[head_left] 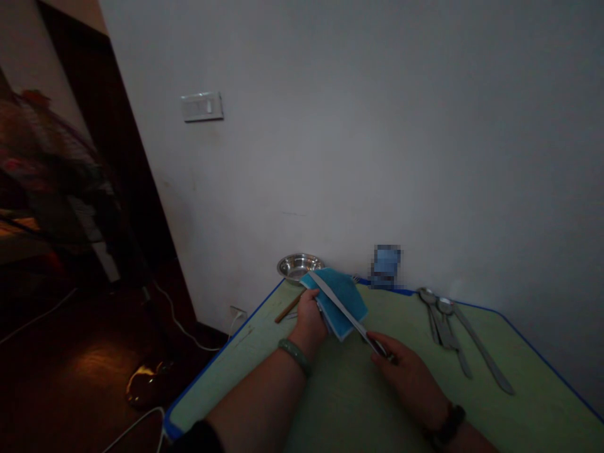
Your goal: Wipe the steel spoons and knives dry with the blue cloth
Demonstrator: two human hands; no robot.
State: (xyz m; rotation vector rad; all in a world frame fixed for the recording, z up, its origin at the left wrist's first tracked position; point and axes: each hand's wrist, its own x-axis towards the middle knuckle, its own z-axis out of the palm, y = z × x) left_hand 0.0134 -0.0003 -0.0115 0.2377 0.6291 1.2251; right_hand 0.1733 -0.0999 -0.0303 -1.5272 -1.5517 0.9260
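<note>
Green tabletop [340,402] with blue edging runs out from the person. Right hand [406,371] wraps closed around the handle of a knife [342,311], whose blade lies across a blue cloth [346,296] pinched in the left hand [309,321]. A wooden stick [287,308] lies just beside that hand. Metal spoons [441,321] sit further right; a steel bowl [299,264] and a blurred blue item [385,267] stand by the wall [330,157].
</note>
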